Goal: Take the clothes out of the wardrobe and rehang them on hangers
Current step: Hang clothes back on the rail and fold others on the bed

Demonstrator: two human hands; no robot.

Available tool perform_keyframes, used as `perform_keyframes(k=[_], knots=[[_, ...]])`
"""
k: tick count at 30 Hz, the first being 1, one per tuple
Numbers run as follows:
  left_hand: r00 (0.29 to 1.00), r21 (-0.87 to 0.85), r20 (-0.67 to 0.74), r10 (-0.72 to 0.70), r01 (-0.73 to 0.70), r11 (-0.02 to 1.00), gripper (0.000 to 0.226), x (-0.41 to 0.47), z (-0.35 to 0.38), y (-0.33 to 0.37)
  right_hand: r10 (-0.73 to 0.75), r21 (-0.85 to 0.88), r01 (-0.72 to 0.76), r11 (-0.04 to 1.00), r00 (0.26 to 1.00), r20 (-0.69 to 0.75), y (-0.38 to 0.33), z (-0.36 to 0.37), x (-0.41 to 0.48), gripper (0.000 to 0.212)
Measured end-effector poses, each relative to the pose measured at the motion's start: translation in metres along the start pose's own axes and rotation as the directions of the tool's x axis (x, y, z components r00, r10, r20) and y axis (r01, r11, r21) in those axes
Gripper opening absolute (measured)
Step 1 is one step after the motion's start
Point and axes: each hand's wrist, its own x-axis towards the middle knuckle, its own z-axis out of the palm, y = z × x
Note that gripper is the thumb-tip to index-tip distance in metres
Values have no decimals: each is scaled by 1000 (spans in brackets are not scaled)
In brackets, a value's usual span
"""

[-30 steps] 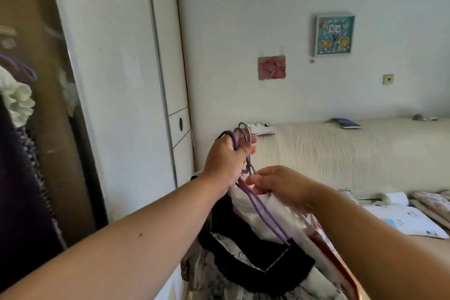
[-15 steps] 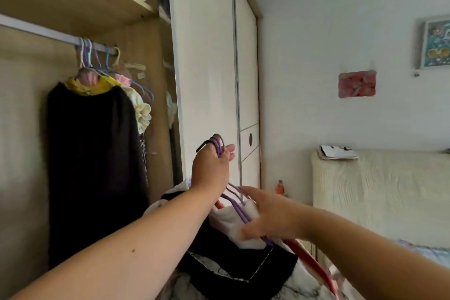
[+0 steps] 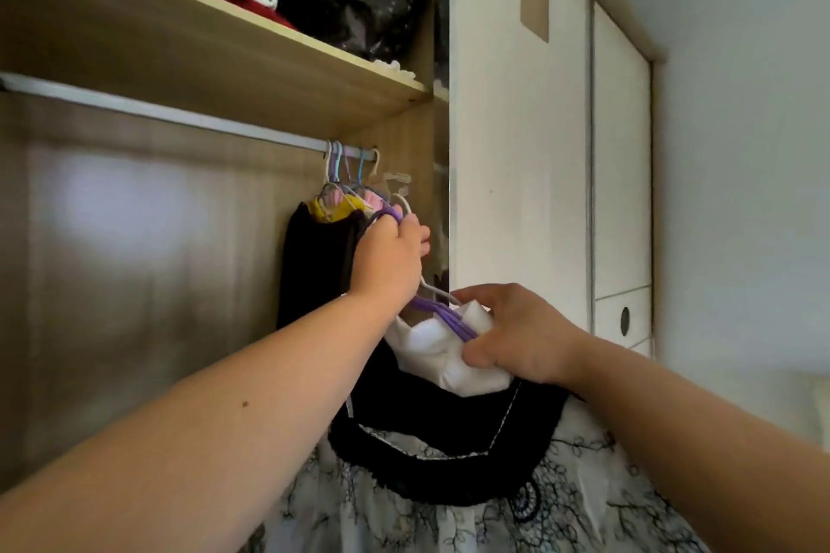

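Left hand (image 3: 388,260) raised below rail (image 3: 179,115), fist gripping hangers (image 3: 442,314) by hooks. Right hand (image 3: 516,335) lower, palm down, pinching their arms and, apparently, white cloth (image 3: 431,348).

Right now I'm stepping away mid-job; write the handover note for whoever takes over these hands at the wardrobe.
Left hand: grips the hooks of the purple hangers, raised below the rail.
Right hand: holds the hanger arms together with the white garment.
A black-trimmed patterned garment hangs beneath both hands.
At the rail's right end hang a black garment and a few other hangers.
Done: the bundle is on hangers and up at the wardrobe.
Left: hook the hangers over the rail, probably beside those already hanging, then let go.
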Motion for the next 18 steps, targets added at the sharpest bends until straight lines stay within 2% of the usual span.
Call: perform_keyframes(k=[2, 4, 7, 11, 15, 18], knots=[[990, 184, -139, 13, 13, 983, 37, 21, -10, 9, -46, 25, 46, 999, 999, -9, -8, -1, 22, 34], [981, 156, -193, -20, 51, 986, 31, 40, -18, 16, -69, 37, 69, 997, 997, -19, -13, 2, 44, 38], [984, 94, -179, -12, 29, 995, 28, 67, -27, 20, -103, 72, 105, 992, 994, -40, -16, 5, 83, 39], [991, 25, -131, 20, -17, 1000, 19, 108, -43, 17, -116, 96, 121, 988, 992, -55, -21, 12, 134, 56], [996, 71, -77, 49, -43, 997, 9, 164, -61, 2, -150, 90, 158, 983, 984, -94, -28, 23, 187, 29], [993, 164, -56, 101, -90, 982, 10, 209, -76, -12, -141, 68, 150, 986, 982, -128, -35, 35, 233, 37]])
